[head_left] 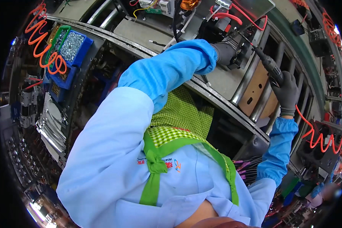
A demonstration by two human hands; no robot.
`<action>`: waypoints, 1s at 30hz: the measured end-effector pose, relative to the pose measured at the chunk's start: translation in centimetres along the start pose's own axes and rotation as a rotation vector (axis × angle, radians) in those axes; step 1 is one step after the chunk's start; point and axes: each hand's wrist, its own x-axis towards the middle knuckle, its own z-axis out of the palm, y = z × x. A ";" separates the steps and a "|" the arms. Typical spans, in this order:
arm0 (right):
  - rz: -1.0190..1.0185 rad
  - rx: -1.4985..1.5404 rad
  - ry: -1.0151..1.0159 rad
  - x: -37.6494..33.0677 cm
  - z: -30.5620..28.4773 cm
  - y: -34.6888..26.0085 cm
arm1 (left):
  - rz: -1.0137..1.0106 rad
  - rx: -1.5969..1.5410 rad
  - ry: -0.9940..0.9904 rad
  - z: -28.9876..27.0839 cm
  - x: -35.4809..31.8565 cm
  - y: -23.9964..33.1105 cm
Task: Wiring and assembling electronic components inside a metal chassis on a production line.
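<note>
My right hand [287, 91], in a dark grey glove, is wrapped round the grip of a black power screwdriver [270, 64]. Its thin bit points up and left toward the wired assembly. My left hand [225, 53], gloved too, is closed against a black part [238, 57] at the near side of that assembly; its fingertips are partly hidden. Behind the hand, red cables [226, 16] and black wires run over the metal housing [254, 11]. A loose cable end [157, 43] lies to the left of the assembly.
Metal rollers [242, 85] carry a brown board [254, 89] with cut-out holes. Blue bins [79, 47] of small screws stand at left, near an orange coiled hose [45, 49]. Another red coiled hose [319, 140] hangs at right. White cable strips [51, 131] lie at lower left.
</note>
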 end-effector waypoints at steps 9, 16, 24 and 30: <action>0.003 -0.020 -0.017 0.0 -0.8 -0.8 | -0.036 0.151 0.136 4.6 3.1 -2.7; -0.007 -0.017 -0.007 0.0 -0.2 -0.5 | -0.108 -0.215 0.373 0.0 -1.9 1.6; -0.009 -0.005 -0.016 -0.2 0.0 -0.5 | -0.147 -0.673 0.588 -3.4 -9.8 3.9; -0.032 0.015 -0.001 -0.3 0.1 -0.8 | -0.045 -0.693 0.587 -7.1 -11.7 4.2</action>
